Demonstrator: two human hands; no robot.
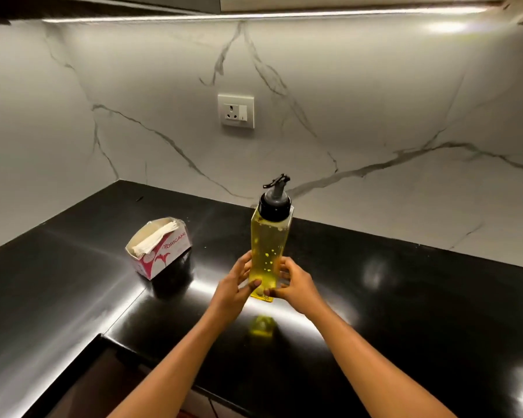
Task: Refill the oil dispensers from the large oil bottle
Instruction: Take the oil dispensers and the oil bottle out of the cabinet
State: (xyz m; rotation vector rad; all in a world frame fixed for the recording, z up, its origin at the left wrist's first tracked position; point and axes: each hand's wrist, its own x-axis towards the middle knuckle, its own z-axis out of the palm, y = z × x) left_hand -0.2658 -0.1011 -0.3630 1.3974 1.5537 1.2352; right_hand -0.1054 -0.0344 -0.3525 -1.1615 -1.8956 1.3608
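We grip one oil dispenser (269, 245).
Our left hand (234, 289) and right hand (295, 285) curl round its base; one tissue box (159, 247) at ten o'clock.

A home kitchen: a glossy black counter (405, 297) meets a marble-veined backsplash (375, 101) that turns a corner at the back left. A wall socket (235, 111) is set in the backsplash, under a light strip (254, 16). A tissue box (159, 247) sits on the counter's left part, and there is a dispenser (267, 245) of yellow oil.

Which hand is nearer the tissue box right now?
Left. The left hand holds the oil dispenser on the side facing the tissue box; the right hand holds its opposite side, farther from the box.
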